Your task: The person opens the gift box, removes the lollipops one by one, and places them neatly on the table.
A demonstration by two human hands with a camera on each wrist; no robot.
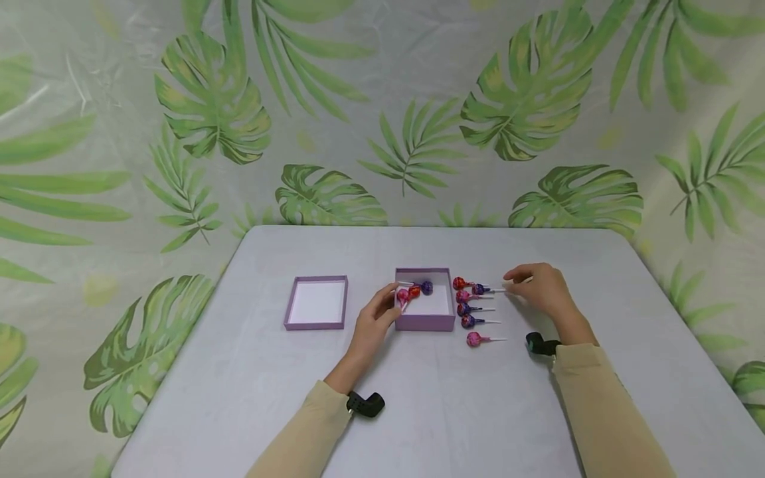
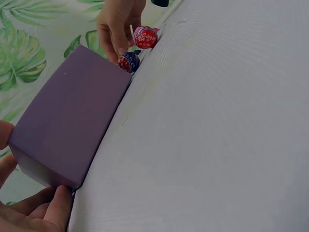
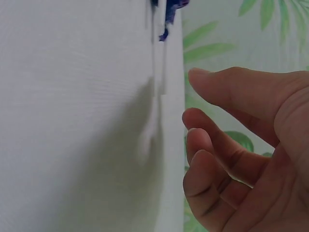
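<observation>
Lollipops [image 1: 463,309], round, white-stemmed, wrapped in pink, orange-red and dark blue

Booth-like setup (leaf-print sheeting [image 1: 323,139] around a white table [image 1: 454,411]).

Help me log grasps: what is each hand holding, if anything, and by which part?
The left hand holds the purple box by its left side. The right hand holds nothing, though it is near a lollipop stick.
</observation>
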